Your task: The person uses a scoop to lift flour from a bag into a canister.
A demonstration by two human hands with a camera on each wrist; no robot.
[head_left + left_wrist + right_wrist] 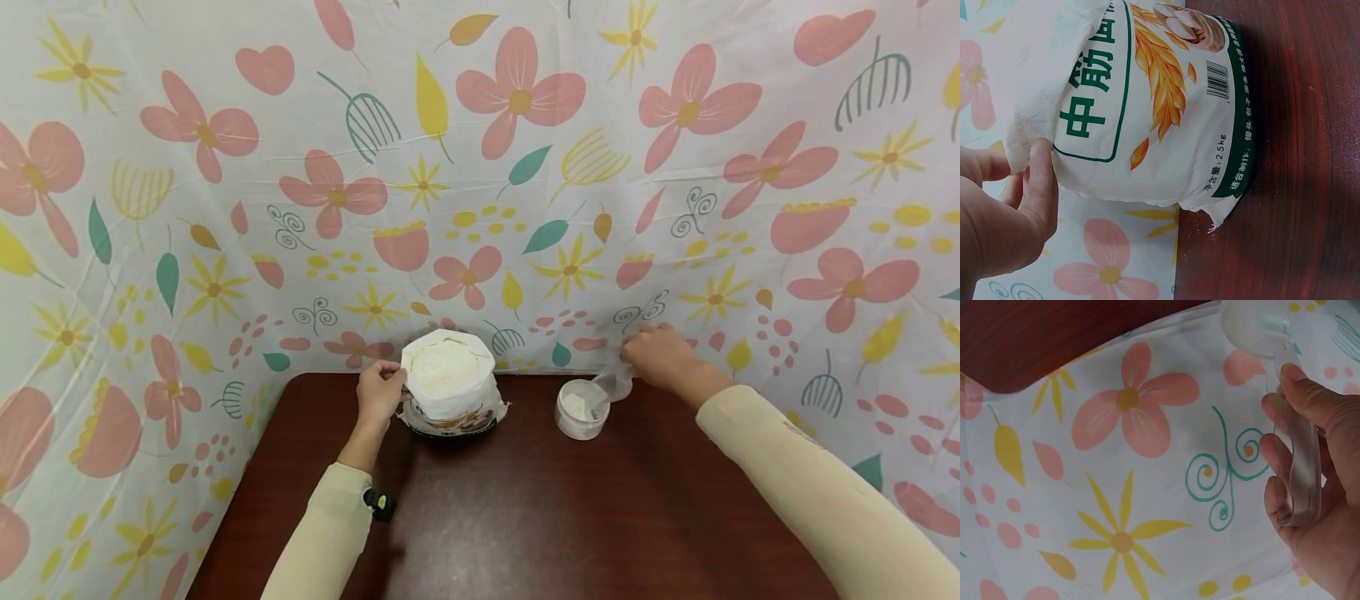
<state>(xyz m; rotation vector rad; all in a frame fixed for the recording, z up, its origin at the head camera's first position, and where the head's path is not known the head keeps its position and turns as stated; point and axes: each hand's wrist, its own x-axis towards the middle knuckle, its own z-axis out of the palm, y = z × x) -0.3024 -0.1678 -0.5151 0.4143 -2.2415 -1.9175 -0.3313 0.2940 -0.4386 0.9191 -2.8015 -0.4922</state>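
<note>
Plainly, a left hand on a white bag, then a round tub, then a clear scoop in the right hand.

Leftmost, the left hand, a black device strapped near its wrist, pinches the bag's folded-over rim between thumb and fingers. The bag stands near the back edge of the dark red-brown tabletop, its top open on pale powder, a wheat ear and "2.5kg" printed on its side. Apart to its right stands the tub, with white contents. The scoop's bowl is at the tub's right rim; whether they touch I cannot tell. Rightmost, the right hand grips the scoop's handle, thumb on top, before a flower-printed cloth.
</note>
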